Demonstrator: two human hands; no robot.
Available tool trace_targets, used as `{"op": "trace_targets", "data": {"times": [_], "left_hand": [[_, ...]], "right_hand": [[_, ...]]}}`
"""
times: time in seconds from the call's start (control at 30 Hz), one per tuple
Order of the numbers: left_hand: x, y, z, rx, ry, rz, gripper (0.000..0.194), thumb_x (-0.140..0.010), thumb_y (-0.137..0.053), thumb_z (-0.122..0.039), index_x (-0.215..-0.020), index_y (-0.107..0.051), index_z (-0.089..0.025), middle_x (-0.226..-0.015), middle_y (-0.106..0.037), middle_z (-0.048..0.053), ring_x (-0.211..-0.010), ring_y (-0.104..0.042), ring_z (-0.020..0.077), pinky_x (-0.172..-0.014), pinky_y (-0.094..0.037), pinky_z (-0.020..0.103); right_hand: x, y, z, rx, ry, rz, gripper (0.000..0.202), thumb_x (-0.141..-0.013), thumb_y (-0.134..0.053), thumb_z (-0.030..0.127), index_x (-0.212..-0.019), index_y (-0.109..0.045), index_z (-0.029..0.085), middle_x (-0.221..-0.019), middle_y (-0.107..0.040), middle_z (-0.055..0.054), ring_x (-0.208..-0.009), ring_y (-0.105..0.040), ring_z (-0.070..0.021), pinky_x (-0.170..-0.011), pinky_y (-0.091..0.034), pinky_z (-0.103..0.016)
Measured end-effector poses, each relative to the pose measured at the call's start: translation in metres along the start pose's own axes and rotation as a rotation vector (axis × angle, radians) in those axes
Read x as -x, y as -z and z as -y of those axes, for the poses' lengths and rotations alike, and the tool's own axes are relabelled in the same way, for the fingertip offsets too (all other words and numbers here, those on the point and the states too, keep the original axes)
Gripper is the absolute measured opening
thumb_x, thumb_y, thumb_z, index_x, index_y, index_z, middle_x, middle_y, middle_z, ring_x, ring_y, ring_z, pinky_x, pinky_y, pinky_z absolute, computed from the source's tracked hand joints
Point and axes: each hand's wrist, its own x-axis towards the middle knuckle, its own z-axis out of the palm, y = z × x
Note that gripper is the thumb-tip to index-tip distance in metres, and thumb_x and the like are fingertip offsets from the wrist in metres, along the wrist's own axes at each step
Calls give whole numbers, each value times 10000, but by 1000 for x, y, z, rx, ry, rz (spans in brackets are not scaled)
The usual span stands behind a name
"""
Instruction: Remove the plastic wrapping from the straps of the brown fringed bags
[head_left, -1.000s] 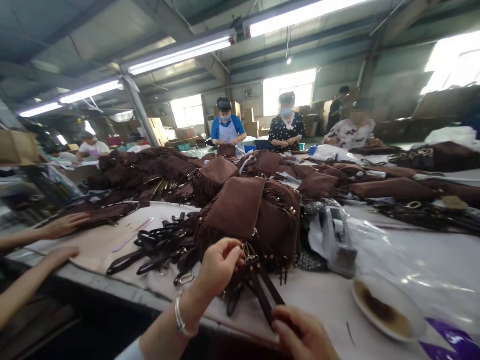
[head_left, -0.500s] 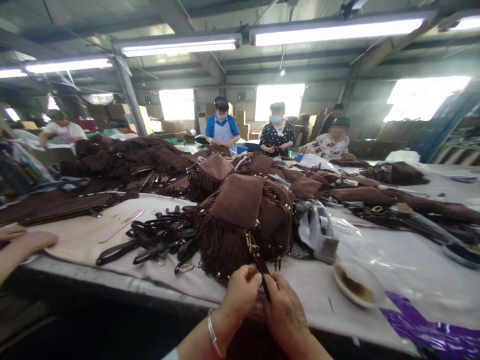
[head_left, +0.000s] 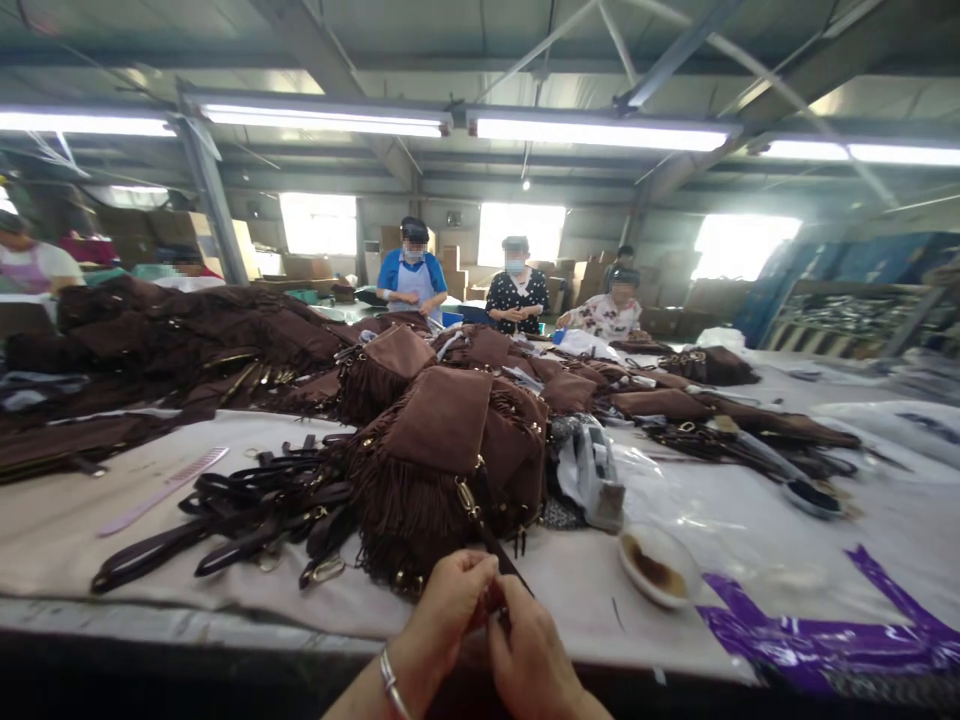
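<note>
A brown fringed bag (head_left: 439, 425) sits at the table's front, its flap facing up. From its gold clasp a dark strap (head_left: 495, 540) runs down to my hands. My left hand (head_left: 450, 600), with a silver bangle at the wrist, is closed in a pinch at the strap's lower part. Close against it, my right hand (head_left: 529, 640) has its fingers curled round the same strap. The fingertips of both hands meet, and the strap's end is hidden between them. Dark straps with metal clips (head_left: 262, 510) lie in a heap left of the bag.
A pink comb (head_left: 161, 492) lies at left. Right of the bag are a tape dispenser (head_left: 600, 480), a white dish with brown liquid (head_left: 660, 565), a brush (head_left: 814, 498) and purple plastic (head_left: 810, 635). Brown bags (head_left: 195, 335) are piled behind; several people work across the table.
The view has turned to the right, so things appear further left. My hands have drawn closer together on the strap. The person's hands at the far left edge are out of view.
</note>
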Motion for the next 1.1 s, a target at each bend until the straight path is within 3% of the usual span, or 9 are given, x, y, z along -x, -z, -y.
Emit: {"op": "trace_targets", "data": {"times": [0.17,0.3,0.47,0.57,0.63,0.77,0.97,1.03,1.1], "left_hand": [[-14,-3,17,-142,-154,-141,464,-672,-739,-438,-992,-610,-129,-550,-545,-41,-462,-482,117,-457,-352,230],[-16,-6,20,-192,-209,-93,374,-673,-737,-448,-816,-677,-107,-702,-651,46,-602,-559,149,-535,-404,244],[-5,0,12,-128,-154,-60,343,-690,-725,-449,-761,-664,-118,-590,-560,-12,-496,-447,90,-463,-325,207],[7,7,9,-101,-127,-32,352,-679,-744,-450,-744,-648,-118,-549,-496,-39,-445,-369,60,-427,-271,192],[15,9,7,-39,-140,-34,374,-681,-748,-462,-765,-654,-110,-630,-561,-1,-512,-453,75,-468,-339,187],[26,4,6,221,-50,76,444,-766,-663,-515,-989,-630,-133,-820,-652,66,-586,-569,130,-474,-423,218],[22,-1,4,368,4,-34,185,-811,-667,-298,-857,-569,-149,-612,-546,-16,-560,-569,110,-546,-494,220],[17,3,5,378,26,-52,156,-810,-663,-264,-850,-567,-148,-593,-496,-45,-464,-477,66,-451,-423,180],[11,8,7,390,27,-53,187,-804,-670,-298,-833,-562,-148,-578,-446,-67,-399,-368,36,-372,-309,152]], "right_hand": [[-6,10,-13,110,-37,-91,258,-787,-525,101,-1006,-613,205,-970,-643,-86,-923,-615,-239,-818,-459,-327],[-5,14,-19,133,-63,19,274,-793,-497,93,-993,-649,201,-945,-656,-85,-920,-624,-233,-837,-464,-322],[3,21,-10,-86,-95,62,266,-859,-536,276,-1085,-649,193,-1023,-686,-98,-961,-634,-248,-865,-474,-340],[9,21,0,-337,-204,227,269,-881,-517,407,-941,-657,186,-857,-700,-75,-752,-657,-213,-665,-502,-298],[10,17,8,-519,-360,313,358,-872,-492,510,-838,-612,175,-687,-657,-40,-507,-579,-149,-465,-421,-250],[6,11,28,-732,-515,299,441,-809,-511,608,-752,-525,171,-554,-570,13,-346,-401,-64,-353,-286,-193],[20,15,30,-672,-499,552,287,-815,-531,412,-661,-565,172,-504,-549,29,-371,-464,-81,-379,-342,-182],[32,21,21,-504,-415,591,207,-784,-567,280,-614,-608,170,-534,-578,24,-450,-515,-91,-442,-368,-184],[38,30,10,-286,-334,519,166,-760,-597,217,-606,-639,174,-568,-612,21,-521,-534,-99,-482,-350,-189]]}}
